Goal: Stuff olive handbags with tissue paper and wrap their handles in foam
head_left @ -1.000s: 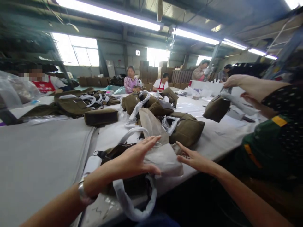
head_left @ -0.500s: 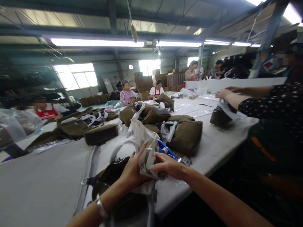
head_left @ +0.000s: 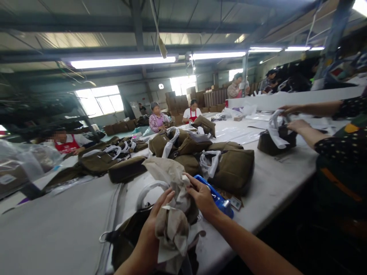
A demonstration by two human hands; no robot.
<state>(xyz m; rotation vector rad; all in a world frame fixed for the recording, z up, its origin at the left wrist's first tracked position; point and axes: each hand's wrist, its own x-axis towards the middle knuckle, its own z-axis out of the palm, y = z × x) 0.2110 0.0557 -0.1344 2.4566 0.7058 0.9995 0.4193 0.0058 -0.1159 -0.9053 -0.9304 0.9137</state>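
Note:
Crumpled off-white wrapping paper [head_left: 172,225] is bunched up between my hands. My left hand [head_left: 150,231] cups its left side, with the fingers extended along it. On the upper right, my right hand [head_left: 203,196] pinches a fold of the paper between thumb and fingers. Below lies a dark olive bag [head_left: 126,233] with a metal ring at its left end; the paper and my left hand cover much of it. A pale wrapped handle [head_left: 149,187] arches up behind. Right beside my right hand is a blue tape dispenser [head_left: 213,193].
Several olive bags [head_left: 233,168] with white-wrapped handles are piled across the table [head_left: 57,221]. At the right, a co-worker's hands [head_left: 298,124] handle another olive bag [head_left: 276,143]. Clear plastic [head_left: 31,154] lies at the left. Other people sit beyond the table.
My right hand has moved up along the paper, and the paper has opened out and shifted. The view has tilted slightly. The co-worker's hands have lifted off the bag's body to its wrapped handle.

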